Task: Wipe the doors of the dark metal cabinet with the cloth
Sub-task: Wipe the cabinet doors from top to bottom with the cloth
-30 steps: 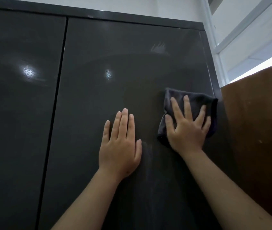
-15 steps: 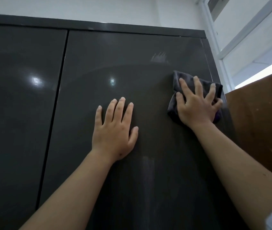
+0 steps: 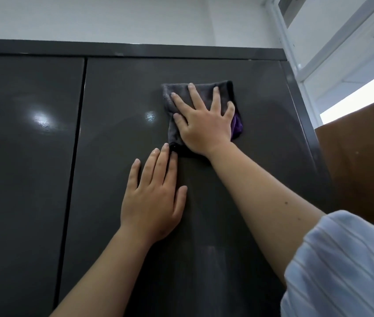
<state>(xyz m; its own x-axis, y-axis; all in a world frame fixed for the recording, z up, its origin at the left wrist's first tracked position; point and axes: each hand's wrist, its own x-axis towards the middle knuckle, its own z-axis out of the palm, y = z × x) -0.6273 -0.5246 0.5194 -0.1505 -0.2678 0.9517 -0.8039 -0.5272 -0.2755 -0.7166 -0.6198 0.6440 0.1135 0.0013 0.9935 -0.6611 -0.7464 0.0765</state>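
White wall (image 3: 113, 17), bright window (image 3: 350, 49) right, brown board (image 3: 364, 156) below.

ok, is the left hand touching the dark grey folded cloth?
Cannot tell. In the head view the left hand lies flat on the cabinet door, its fingertips at the dark grey folded cloth's bottom corner; no gap or overlap shows plainly.

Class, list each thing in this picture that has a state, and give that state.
Right door: closed, being wiped.
Left door: closed.
Cloth: folded, pressed flat against right door.
Right hand: fingers spread, pressing cloth.
Left hand: flat on right door, below cloth.
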